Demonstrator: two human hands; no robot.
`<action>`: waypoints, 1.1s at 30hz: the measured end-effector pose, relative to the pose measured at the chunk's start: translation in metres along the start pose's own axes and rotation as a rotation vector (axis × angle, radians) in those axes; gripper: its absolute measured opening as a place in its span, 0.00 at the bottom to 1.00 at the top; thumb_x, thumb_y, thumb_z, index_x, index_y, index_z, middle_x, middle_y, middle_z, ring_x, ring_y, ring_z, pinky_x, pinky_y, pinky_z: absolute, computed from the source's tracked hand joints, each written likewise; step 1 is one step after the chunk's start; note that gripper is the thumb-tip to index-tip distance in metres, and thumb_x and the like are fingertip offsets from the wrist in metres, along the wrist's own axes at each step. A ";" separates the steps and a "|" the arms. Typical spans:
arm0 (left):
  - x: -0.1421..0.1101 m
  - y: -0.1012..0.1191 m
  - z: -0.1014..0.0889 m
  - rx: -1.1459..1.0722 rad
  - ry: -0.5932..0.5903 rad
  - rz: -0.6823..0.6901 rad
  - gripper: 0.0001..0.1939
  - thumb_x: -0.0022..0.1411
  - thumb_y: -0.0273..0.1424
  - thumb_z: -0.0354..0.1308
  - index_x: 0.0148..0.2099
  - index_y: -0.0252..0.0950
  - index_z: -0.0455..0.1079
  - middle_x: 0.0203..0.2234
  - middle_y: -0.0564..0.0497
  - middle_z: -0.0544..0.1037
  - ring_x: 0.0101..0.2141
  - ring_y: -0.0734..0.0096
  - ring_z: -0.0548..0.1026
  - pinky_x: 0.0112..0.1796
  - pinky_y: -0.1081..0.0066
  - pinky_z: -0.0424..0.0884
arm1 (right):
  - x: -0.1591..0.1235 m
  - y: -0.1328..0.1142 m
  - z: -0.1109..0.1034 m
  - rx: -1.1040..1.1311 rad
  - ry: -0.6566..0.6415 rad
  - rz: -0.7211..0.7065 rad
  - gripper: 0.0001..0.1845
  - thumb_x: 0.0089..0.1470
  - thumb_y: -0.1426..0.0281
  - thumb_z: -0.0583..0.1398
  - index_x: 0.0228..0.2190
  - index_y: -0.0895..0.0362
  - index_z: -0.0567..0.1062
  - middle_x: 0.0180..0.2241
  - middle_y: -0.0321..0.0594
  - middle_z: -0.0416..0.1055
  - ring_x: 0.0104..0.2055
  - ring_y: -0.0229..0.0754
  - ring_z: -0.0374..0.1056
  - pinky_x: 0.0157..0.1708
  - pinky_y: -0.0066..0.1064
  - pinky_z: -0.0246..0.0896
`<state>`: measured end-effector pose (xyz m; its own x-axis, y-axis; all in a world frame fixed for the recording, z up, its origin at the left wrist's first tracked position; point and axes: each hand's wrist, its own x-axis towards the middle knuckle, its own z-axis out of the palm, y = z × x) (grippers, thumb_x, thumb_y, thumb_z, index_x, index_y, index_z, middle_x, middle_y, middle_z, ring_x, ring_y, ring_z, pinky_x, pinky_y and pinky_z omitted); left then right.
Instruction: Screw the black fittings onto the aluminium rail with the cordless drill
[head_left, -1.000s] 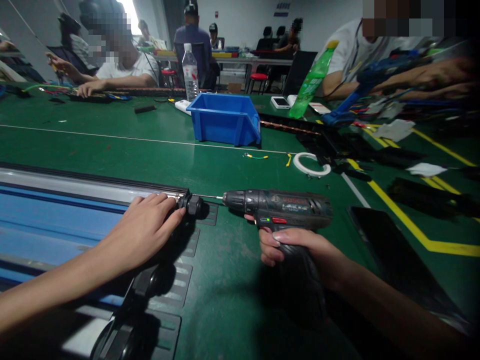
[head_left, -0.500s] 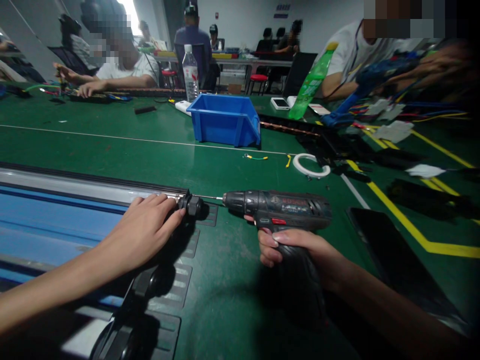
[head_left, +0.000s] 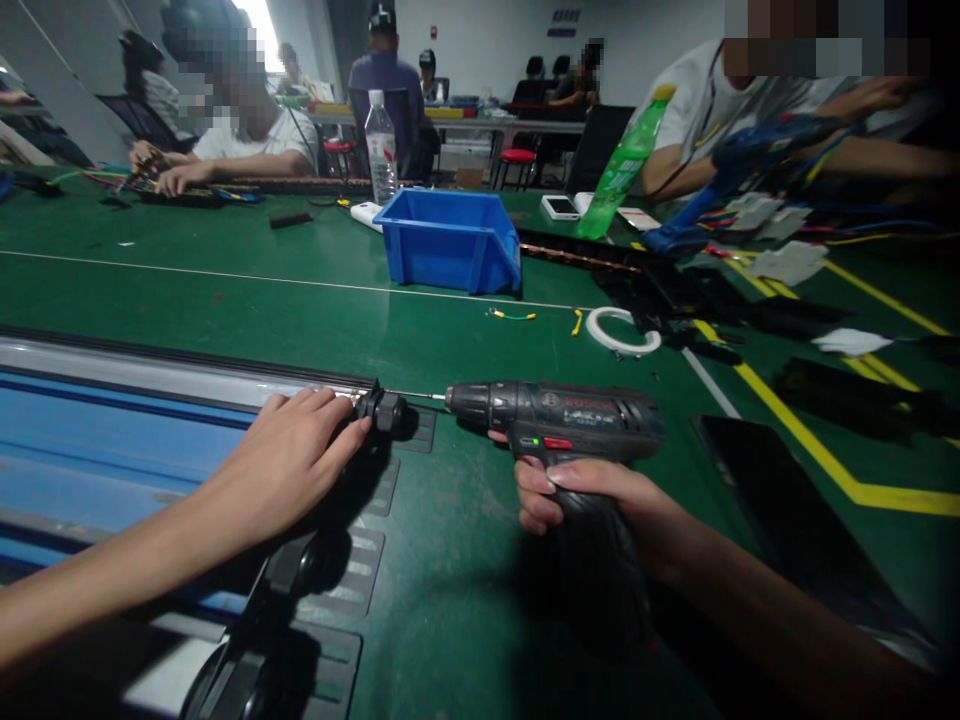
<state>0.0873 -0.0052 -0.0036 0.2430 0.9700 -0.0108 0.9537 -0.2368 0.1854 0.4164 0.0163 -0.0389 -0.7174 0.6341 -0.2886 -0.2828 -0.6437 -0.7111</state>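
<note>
My right hand is wrapped round the grip of a dark cordless drill, which lies level with its thin bit pointing left. The bit's tip meets a small black end fitting on the end of a long aluminium rail. My left hand lies over the rail's end, its fingers curled against the black fitting and steadying it. A blue-filmed panel runs along the rail toward the left edge.
A blue parts bin stands mid-table, a white tape ring and small wire pieces near it. Black ribbed parts lie by my left arm. A water bottle, a green bottle and seated people fill the far side.
My hands and the drill have stayed put. The people across the table have shifted their hands slightly.
</note>
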 end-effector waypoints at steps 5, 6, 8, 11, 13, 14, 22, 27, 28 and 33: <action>0.000 0.001 -0.001 -0.003 0.005 -0.008 0.23 0.76 0.45 0.39 0.41 0.38 0.70 0.38 0.45 0.76 0.42 0.51 0.73 0.46 0.53 0.64 | -0.001 0.000 -0.001 -0.011 0.018 -0.003 0.10 0.57 0.65 0.68 0.35 0.59 0.77 0.30 0.37 0.65 0.31 0.38 0.62 0.39 0.33 0.64; 0.000 0.001 -0.001 -0.005 0.007 -0.010 0.23 0.76 0.45 0.40 0.41 0.39 0.71 0.37 0.45 0.77 0.42 0.51 0.73 0.45 0.53 0.64 | -0.001 0.000 -0.001 -0.015 0.020 -0.001 0.10 0.56 0.65 0.68 0.35 0.59 0.77 0.29 0.37 0.65 0.31 0.38 0.63 0.39 0.33 0.63; 0.000 0.001 -0.001 -0.014 0.010 -0.011 0.23 0.75 0.45 0.40 0.40 0.39 0.71 0.37 0.45 0.77 0.42 0.52 0.73 0.45 0.54 0.64 | -0.001 0.000 -0.002 -0.019 0.024 0.011 0.11 0.56 0.64 0.68 0.36 0.59 0.77 0.30 0.37 0.66 0.31 0.39 0.63 0.39 0.33 0.63; 0.000 0.001 -0.001 -0.022 0.015 -0.011 0.22 0.75 0.45 0.41 0.40 0.38 0.71 0.37 0.45 0.77 0.41 0.52 0.73 0.45 0.54 0.64 | 0.000 0.000 -0.002 -0.015 0.022 0.028 0.11 0.57 0.64 0.68 0.34 0.59 0.77 0.30 0.38 0.65 0.32 0.39 0.63 0.39 0.33 0.63; 0.000 0.001 -0.001 -0.021 0.019 -0.010 0.23 0.75 0.45 0.41 0.41 0.38 0.72 0.37 0.45 0.77 0.42 0.52 0.73 0.45 0.54 0.64 | 0.000 0.000 -0.002 0.002 0.018 0.022 0.11 0.56 0.64 0.68 0.34 0.60 0.78 0.30 0.37 0.64 0.31 0.38 0.63 0.39 0.33 0.63; 0.000 0.001 -0.001 -0.020 0.017 -0.009 0.23 0.75 0.45 0.41 0.41 0.38 0.72 0.37 0.45 0.77 0.42 0.52 0.73 0.45 0.54 0.64 | 0.000 0.001 -0.001 0.015 0.021 0.011 0.11 0.56 0.65 0.69 0.36 0.60 0.78 0.30 0.37 0.64 0.31 0.38 0.62 0.38 0.33 0.64; -0.001 0.001 -0.001 -0.026 0.002 -0.016 0.23 0.75 0.45 0.40 0.42 0.38 0.71 0.39 0.45 0.77 0.43 0.51 0.73 0.47 0.52 0.64 | 0.001 0.002 -0.001 0.041 0.009 -0.009 0.12 0.56 0.67 0.68 0.40 0.60 0.78 0.30 0.36 0.63 0.31 0.37 0.62 0.38 0.33 0.65; -0.002 0.001 -0.003 -0.106 -0.021 -0.059 0.23 0.75 0.47 0.38 0.39 0.39 0.68 0.36 0.46 0.76 0.41 0.53 0.72 0.46 0.52 0.64 | 0.001 0.001 0.000 0.034 0.007 -0.016 0.15 0.56 0.66 0.69 0.43 0.59 0.77 0.30 0.35 0.64 0.30 0.37 0.61 0.38 0.33 0.65; -0.002 0.001 -0.004 -0.129 -0.022 -0.068 0.24 0.75 0.48 0.37 0.40 0.39 0.67 0.37 0.46 0.76 0.40 0.54 0.72 0.46 0.52 0.65 | 0.001 0.001 0.000 0.034 0.008 -0.013 0.15 0.56 0.66 0.69 0.43 0.59 0.77 0.30 0.35 0.63 0.30 0.37 0.61 0.38 0.33 0.65; -0.001 -0.001 -0.006 -0.198 0.000 -0.117 0.27 0.75 0.51 0.34 0.42 0.39 0.66 0.41 0.44 0.77 0.42 0.53 0.74 0.47 0.52 0.65 | 0.001 0.001 0.001 0.059 0.024 -0.017 0.16 0.54 0.68 0.69 0.45 0.58 0.77 0.30 0.35 0.64 0.29 0.37 0.62 0.37 0.34 0.66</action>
<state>0.0855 -0.0062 0.0019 0.1327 0.9902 -0.0434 0.9220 -0.1072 0.3721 0.4149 0.0160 -0.0394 -0.6972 0.6546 -0.2924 -0.3324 -0.6565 -0.6772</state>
